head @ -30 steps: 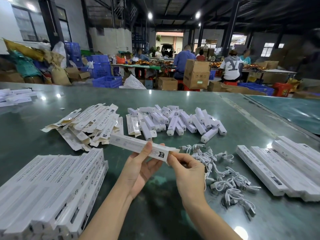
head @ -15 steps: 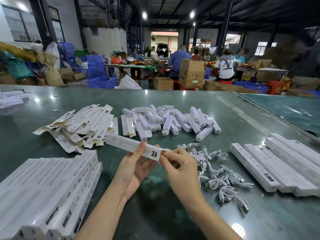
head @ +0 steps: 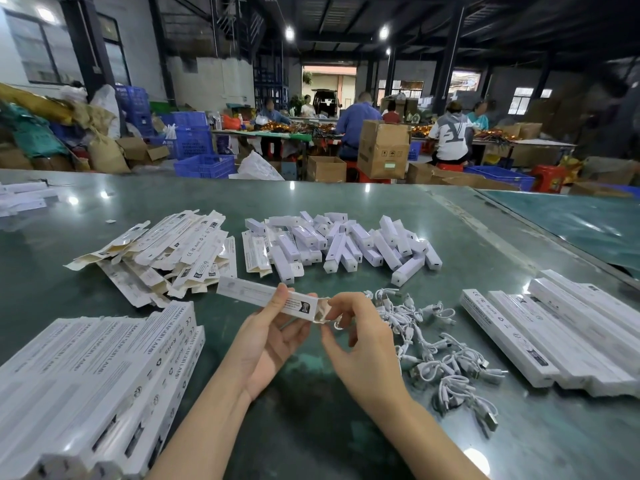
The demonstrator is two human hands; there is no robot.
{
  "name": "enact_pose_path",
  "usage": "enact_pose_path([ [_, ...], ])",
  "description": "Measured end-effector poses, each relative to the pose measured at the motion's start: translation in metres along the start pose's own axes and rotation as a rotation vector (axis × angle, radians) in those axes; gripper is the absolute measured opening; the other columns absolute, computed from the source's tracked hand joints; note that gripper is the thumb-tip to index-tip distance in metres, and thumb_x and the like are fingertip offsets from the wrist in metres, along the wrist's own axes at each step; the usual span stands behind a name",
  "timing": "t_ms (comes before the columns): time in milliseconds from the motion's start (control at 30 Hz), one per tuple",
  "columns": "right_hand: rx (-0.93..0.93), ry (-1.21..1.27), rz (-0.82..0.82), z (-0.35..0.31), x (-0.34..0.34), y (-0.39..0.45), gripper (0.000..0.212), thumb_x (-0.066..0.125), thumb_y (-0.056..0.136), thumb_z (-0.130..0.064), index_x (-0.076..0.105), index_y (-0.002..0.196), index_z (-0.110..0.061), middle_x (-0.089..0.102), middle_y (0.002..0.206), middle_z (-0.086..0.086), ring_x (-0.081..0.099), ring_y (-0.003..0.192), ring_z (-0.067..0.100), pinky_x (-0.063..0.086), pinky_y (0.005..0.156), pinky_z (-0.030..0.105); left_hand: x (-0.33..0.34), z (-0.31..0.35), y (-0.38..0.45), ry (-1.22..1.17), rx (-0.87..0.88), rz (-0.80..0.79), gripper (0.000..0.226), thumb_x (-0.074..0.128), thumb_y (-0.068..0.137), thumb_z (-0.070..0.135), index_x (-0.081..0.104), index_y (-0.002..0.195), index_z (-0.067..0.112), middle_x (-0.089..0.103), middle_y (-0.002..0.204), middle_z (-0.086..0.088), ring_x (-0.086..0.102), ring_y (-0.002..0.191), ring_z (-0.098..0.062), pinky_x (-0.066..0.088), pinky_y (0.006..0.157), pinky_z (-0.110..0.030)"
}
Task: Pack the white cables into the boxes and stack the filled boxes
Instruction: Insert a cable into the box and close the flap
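At centre frame the left hand pinches a long, slim white printed cardboard box between thumb and fingers, its end flap open toward the right; the right hand holds a coiled white cable at that opening, fingers curled narrow; just right lies a tangled pile of glossy white cables on the smooth green tabletop; right of them, a row of filled boxes; lower left, a flat stack of boxes; above, flattened box blanks and short white inner sleeves.
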State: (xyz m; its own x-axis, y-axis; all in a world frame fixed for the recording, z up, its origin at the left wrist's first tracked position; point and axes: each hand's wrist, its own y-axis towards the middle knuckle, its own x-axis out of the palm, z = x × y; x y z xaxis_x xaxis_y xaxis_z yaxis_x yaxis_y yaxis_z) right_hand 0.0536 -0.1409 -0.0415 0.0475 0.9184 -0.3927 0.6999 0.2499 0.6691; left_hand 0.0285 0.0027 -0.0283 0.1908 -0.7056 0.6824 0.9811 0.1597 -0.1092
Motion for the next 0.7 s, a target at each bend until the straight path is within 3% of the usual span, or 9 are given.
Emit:
enact_pose_path([
  [167, 0.009, 0.149, 0.024, -0.0006, 0.0005, -0.0006, 0.050, 0.070, 0.080, -0.007, 0.046, 0.106, -0.042, 0.059, 0.085, -0.011, 0.053, 0.070, 0.009, 0.040, 0.062, 0.011, -0.0010, 0.0017, -0.0005, 0.006, -0.018, 0.003, 0.037, 0.065, 0.078, 0.033, 0.063, 0.099, 0.002, 0.074, 0.102, -0.018, 0.072, 0.076, -0.021, 0.059, 0.067, -0.027],
  [267, -0.014, 0.156, 0.043, -0.0011, -0.0009, 0.0006, 0.040, 0.074, 0.081, -0.007, 0.056, 0.100, -0.037, 0.060, 0.083, -0.008, 0.055, 0.071, 0.012, 0.043, 0.062, 0.016, -0.0001, 0.0029, -0.0013, -0.009, -0.041, 0.000, 0.039, 0.064, 0.078, 0.034, 0.066, 0.099, 0.001, 0.074, 0.101, -0.015, 0.072, 0.073, -0.019, 0.059, 0.061, -0.024],
  [433, -0.063, 0.197, 0.087, -0.0034, -0.0037, 0.0019, 0.020, 0.071, 0.079, -0.008, 0.070, 0.091, -0.023, 0.065, 0.080, -0.006, 0.059, 0.072, 0.013, 0.045, 0.063, 0.021, 0.0033, 0.0028, -0.0027, -0.036, -0.081, -0.015, 0.033, 0.063, 0.078, 0.036, 0.079, 0.066, 0.010, 0.076, 0.096, -0.010, 0.073, 0.069, -0.015, 0.057, 0.057, -0.022],
  [567, -0.051, 0.256, 0.070, -0.0036, -0.0049, 0.0032, 0.014, 0.071, 0.080, -0.003, 0.073, 0.084, -0.016, 0.066, 0.082, -0.006, 0.061, 0.074, 0.015, 0.046, 0.062, 0.031, 0.0032, 0.0028, -0.0039, -0.047, -0.085, -0.038, 0.033, 0.064, 0.077, 0.038, 0.079, 0.067, 0.010, 0.076, 0.098, -0.010, 0.073, 0.070, -0.015, 0.057, 0.057, -0.023],
  [700, 0.045, 0.341, 0.051, -0.0045, -0.0024, 0.0027, 0.016, 0.071, 0.082, -0.006, 0.073, 0.083, -0.022, 0.064, 0.083, -0.007, 0.061, 0.076, 0.018, 0.047, 0.064, 0.039, 0.0026, 0.0029, -0.0035, -0.061, -0.082, -0.057, 0.031, 0.066, 0.076, 0.036, 0.080, 0.072, 0.009, 0.075, 0.103, -0.013, 0.073, 0.072, -0.017, 0.058, 0.059, -0.024],
])
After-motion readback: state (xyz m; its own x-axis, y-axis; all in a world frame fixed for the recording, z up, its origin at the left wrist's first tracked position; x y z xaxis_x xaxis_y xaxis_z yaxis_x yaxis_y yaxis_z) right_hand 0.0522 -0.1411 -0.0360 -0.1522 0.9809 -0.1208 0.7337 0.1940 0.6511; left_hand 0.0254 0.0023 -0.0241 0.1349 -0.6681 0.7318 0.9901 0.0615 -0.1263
